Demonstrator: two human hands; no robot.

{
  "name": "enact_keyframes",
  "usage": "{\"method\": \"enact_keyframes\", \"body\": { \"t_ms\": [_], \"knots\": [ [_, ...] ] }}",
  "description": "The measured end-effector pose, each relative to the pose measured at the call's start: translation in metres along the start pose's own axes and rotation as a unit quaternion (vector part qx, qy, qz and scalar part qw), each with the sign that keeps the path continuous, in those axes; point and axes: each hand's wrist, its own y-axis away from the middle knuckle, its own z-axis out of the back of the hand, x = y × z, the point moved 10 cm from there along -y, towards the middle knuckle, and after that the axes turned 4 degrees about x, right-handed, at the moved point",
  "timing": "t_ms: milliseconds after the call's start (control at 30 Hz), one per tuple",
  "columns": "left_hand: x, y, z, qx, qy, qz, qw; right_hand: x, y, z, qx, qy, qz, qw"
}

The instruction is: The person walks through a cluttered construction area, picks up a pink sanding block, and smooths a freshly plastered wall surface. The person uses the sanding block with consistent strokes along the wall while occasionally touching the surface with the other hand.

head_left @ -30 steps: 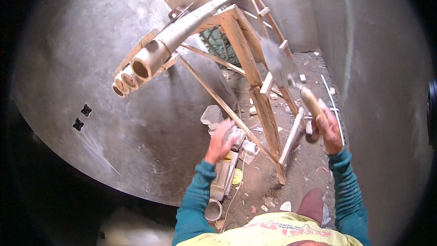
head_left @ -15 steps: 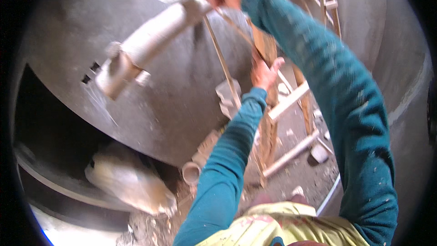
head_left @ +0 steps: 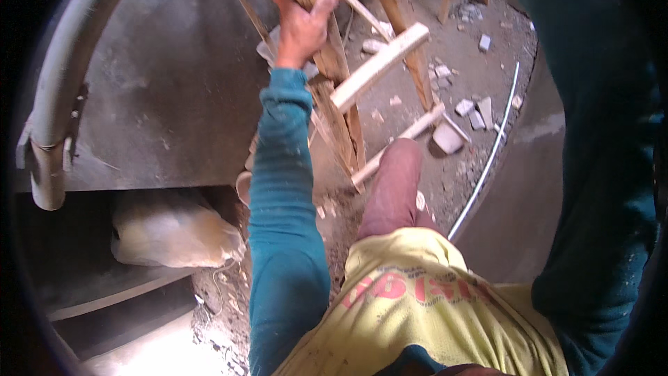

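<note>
The wooden ladder (head_left: pixel 341 97) stands on the rubble floor (head_left: pixel 480 63), leaning upward. Your left hand (head_left: pixel 300 24) is closed around its left rail. Your right hand is out of view; only its sleeve (head_left: pixel 598 167) shows.

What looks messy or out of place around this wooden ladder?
Broken bits of rubble lie scattered on the dirt floor at the foot of the wooden ladder, which the left hand grips by one rail. A thin white pipe lies loose across the ground, and a slumped sack sits under the ledge at left.
</note>
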Motion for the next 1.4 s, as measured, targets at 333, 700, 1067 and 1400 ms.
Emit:
{"method": "enact_keyframes", "body": {
  "t_ms": [333, 700, 1067, 1400],
  "knots": [
    [0.018, 0.01, 0.019, -0.069, -0.008, -0.003, 0.998, -0.051, 0.1, 0.092, -0.225, 0.275, 0.105, 0.929],
    [0.015, 0.027, 0.0, -0.016, -0.028, 0.18, 0.983, -0.024, -0.018, 0.201, -0.293, 0.373, 0.251, 0.844],
    [0.006, 0.015, 0.013, 0.134, 0.043, 0.413, 0.9, 0.047, -0.182, 0.41, -0.335, 0.462, 0.202, 0.796],
    [-0.052, 0.046, 0.088, 0.348, 0.046, 0.487, 0.8, 0.068, -0.297, 0.389, -0.11, 0.475, 0.286, 0.825]
  ]
}}
